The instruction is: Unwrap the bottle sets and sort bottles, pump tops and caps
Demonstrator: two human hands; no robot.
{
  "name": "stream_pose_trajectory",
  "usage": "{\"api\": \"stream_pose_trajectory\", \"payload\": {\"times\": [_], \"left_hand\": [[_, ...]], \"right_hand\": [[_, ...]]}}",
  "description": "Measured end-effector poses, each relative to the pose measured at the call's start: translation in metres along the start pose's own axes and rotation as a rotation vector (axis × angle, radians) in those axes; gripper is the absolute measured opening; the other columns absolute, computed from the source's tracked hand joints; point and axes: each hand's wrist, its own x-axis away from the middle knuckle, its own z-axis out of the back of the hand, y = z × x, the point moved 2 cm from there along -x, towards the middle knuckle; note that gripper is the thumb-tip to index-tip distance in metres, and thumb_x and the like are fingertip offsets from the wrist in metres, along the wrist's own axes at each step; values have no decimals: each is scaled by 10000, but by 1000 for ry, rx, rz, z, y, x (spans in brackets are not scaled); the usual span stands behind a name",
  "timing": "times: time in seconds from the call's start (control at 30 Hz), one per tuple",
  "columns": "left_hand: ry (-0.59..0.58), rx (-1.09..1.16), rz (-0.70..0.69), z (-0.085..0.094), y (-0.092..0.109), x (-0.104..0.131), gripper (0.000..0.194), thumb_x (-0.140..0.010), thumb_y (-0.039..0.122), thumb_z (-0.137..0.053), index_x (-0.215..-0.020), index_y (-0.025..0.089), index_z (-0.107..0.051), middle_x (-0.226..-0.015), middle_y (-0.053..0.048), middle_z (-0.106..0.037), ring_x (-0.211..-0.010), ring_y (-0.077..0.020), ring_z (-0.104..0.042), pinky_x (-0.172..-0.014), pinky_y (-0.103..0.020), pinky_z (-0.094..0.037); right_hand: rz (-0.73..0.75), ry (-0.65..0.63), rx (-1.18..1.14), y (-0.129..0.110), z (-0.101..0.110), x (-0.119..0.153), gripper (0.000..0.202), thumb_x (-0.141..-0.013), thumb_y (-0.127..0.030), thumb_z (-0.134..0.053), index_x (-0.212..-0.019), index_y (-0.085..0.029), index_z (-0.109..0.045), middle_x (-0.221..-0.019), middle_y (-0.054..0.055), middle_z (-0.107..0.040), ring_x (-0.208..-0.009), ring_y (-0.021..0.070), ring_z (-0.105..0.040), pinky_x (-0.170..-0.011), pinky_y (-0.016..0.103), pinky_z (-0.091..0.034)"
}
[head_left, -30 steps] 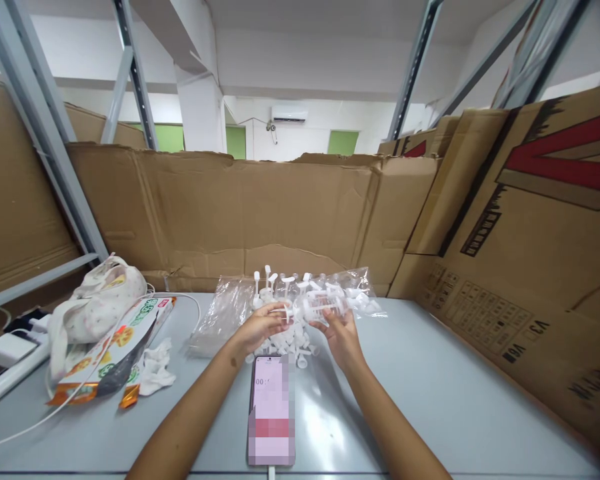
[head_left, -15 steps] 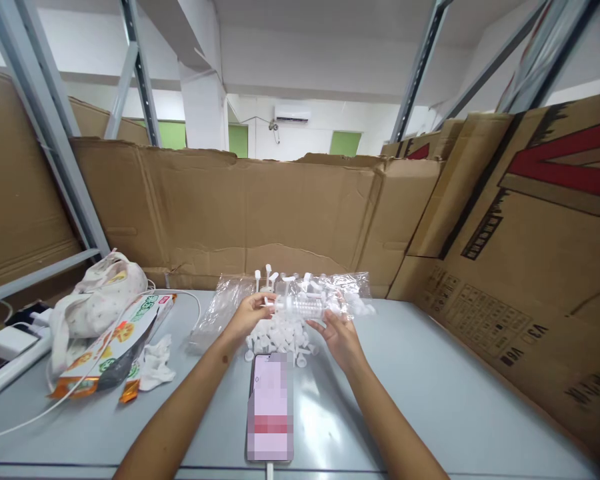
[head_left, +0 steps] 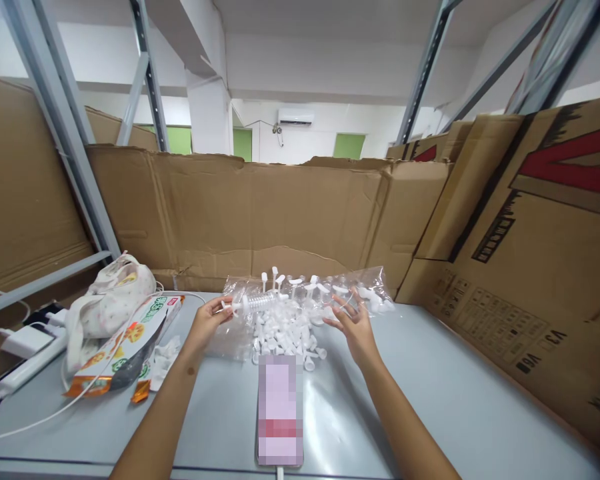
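My left hand (head_left: 211,321) is closed on the white end of a clear ribbed plastic tube (head_left: 260,304), which points right and lies nearly level above the table. My right hand (head_left: 354,328) has its fingers spread at the right of the pile, over the clear plastic bag (head_left: 380,283); whether its fingertips touch the bag I cannot tell. Between the hands lies a heap of small white plastic pieces (head_left: 283,330), some with round ends. Several white paddle-shaped pieces (head_left: 313,285) stand or lie along the back of the heap.
In front of the heap lies a phone (head_left: 280,410) with a cable plugged in. On the left are a snack package (head_left: 125,347), a crumpled tissue (head_left: 164,360), a white cloth bag (head_left: 110,293) and a power strip (head_left: 30,363). Cardboard walls (head_left: 270,207) enclose the grey table (head_left: 445,393).
The tube has moved left with my left hand and away from my right hand. My right hand has shifted slightly right with its fingers spreading. The view has also shifted a little.
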Motion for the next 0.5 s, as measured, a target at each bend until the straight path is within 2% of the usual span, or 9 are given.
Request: {"api": "stream_pose_trajectory", "payload": {"times": [0.13, 0.5], "left_hand": [[6, -54, -47, -1, 3, 1, 423, -546, 321, -751, -908, 122, -658, -905, -73, -667, -798, -181, -619, -733, -298, -508], [-44, -164, -67, -11, -12, 3, 351, -592, 280, -692, -906, 127, -656, -881, -72, -666, -783, -200, -622, -737, -331, -513]], "right_hand": [[10, -15, 106, -6, -2, -6, 907, -646, -356, -733, -1382, -347, -203, -1177, 70, -548, -1007, 252, -582, -699, 393, -576], [66, -84, 457, -35, -17, -27, 916, -639, -431, -704, -1391, -290, -202, -1198, 113, -547, -966, 271, -591, -585, 334, -577]]}}
